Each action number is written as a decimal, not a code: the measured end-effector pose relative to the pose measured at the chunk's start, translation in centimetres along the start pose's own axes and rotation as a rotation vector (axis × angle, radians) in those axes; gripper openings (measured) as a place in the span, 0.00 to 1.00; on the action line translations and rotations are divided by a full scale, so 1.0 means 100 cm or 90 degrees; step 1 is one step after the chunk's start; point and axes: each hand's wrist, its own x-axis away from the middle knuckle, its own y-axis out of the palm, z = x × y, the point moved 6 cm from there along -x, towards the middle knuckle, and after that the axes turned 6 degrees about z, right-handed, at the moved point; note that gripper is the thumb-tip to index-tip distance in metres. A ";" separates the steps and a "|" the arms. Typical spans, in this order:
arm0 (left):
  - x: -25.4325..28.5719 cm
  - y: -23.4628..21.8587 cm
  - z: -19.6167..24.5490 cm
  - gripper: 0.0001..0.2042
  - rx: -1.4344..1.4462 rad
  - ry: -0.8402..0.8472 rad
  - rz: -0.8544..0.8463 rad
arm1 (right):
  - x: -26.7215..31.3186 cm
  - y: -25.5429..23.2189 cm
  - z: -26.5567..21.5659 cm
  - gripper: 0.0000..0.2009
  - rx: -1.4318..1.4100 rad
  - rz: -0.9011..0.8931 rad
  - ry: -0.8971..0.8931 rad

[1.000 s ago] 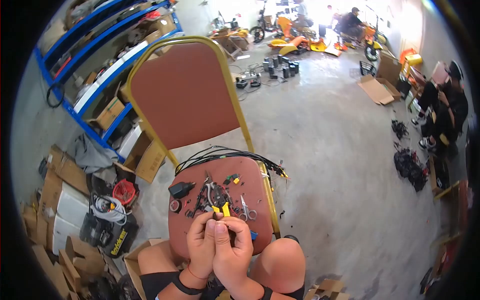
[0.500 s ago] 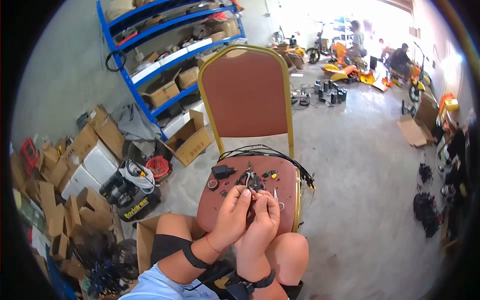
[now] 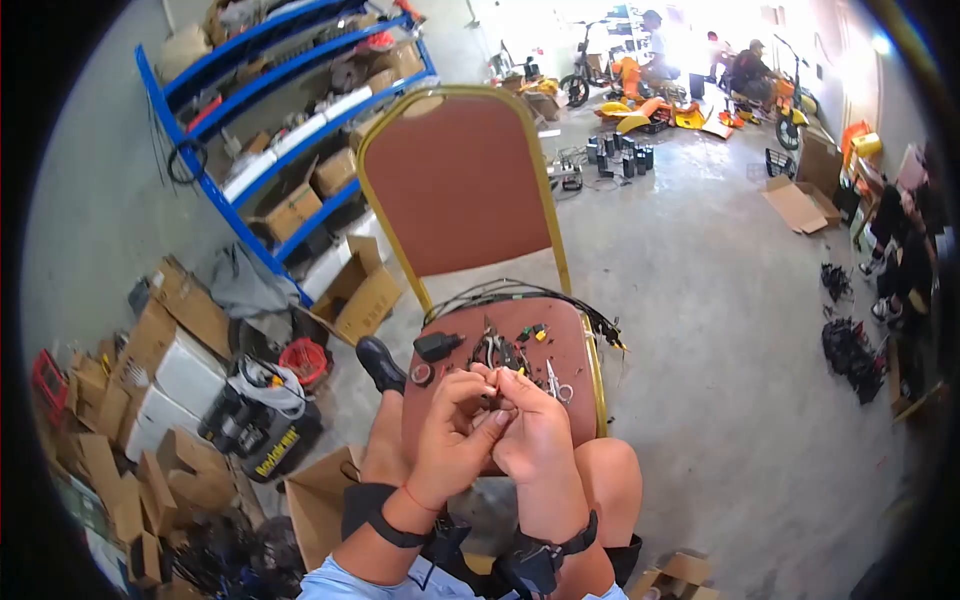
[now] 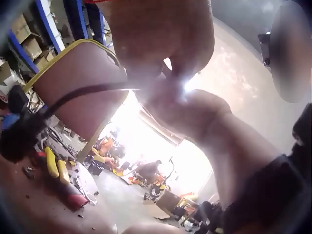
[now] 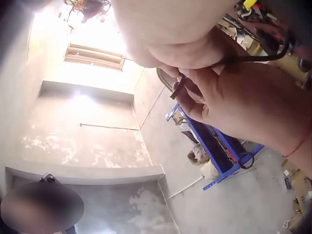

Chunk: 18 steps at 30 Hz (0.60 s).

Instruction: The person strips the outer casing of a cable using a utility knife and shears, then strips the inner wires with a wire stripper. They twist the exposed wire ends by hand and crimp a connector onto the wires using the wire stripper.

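Observation:
Both hands meet over the front of the chair seat [image 3: 430, 405], fingertips together. My left hand [image 3: 455, 430] and my right hand [image 3: 540, 430] pinch a thin black cable [image 4: 87, 90]; a short end of the cable [image 5: 178, 89] pokes out between the fingers in the right wrist view. Most of what the fingertips work on is hidden by the fingers. Just beyond them on the seat lie pliers [image 3: 488, 345], scissors [image 3: 560, 385], a roll of tape [image 3: 422, 374] and a black bulky device [image 3: 437, 346]. Yellow-handled pliers [image 4: 57, 168] show better in the left wrist view.
A bundle of black cables [image 3: 520, 287] lies along the back of the seat, below the chair's backrest [image 3: 455, 190]. Left stand blue shelves [image 3: 225, 215], cardboard boxes [image 3: 365, 300] and a black case [image 3: 270, 440]. People and bike parts are farther back.
The head view has swung, shifting the chair in the picture. The hands stay together above the seat but have changed their finger positions. A black shoe now shows left of the chair.

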 end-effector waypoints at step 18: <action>0.041 -0.104 -0.020 0.11 -0.081 0.045 -0.029 | 0.013 -0.028 0.078 0.07 0.251 0.178 -0.078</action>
